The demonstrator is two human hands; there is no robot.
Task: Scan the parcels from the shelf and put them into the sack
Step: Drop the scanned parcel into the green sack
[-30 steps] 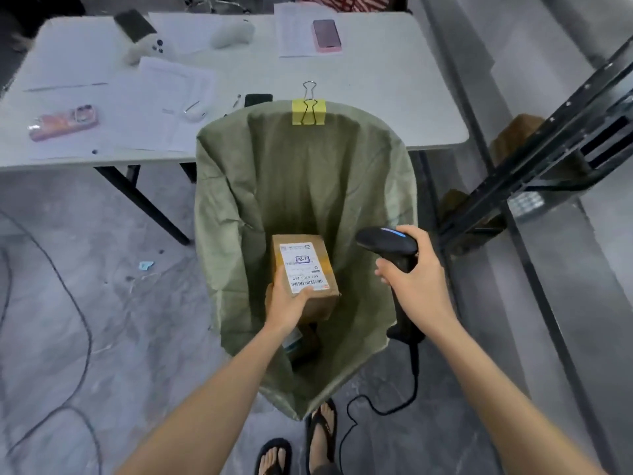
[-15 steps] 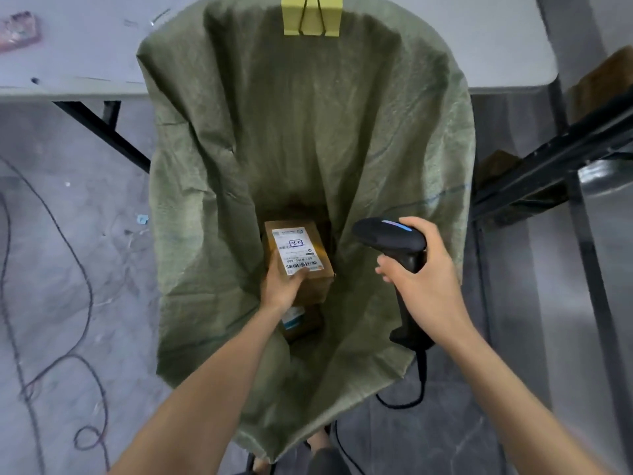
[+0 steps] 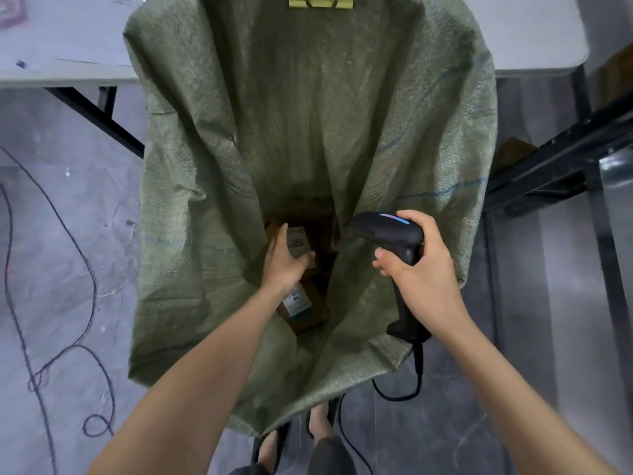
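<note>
Brown labelled parcel (image 3: 297, 241) gripped by left hand (image 3: 286, 267) inside sack (image 3: 205, 166); right hand (image 3: 423, 274) grasps scanner (image 3: 387, 231).

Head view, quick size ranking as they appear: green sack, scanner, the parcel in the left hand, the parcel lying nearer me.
1. green sack, by far.
2. scanner, though nearness to the camera inflates it.
3. held parcel and nearer parcel: both partly hidden, so unranked.

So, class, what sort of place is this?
Probably a parcel sorting or dispatch room: a green woven sack holding brown cardboard parcels, a black corded handheld barcode scanner, and dark metal shelving.
</note>
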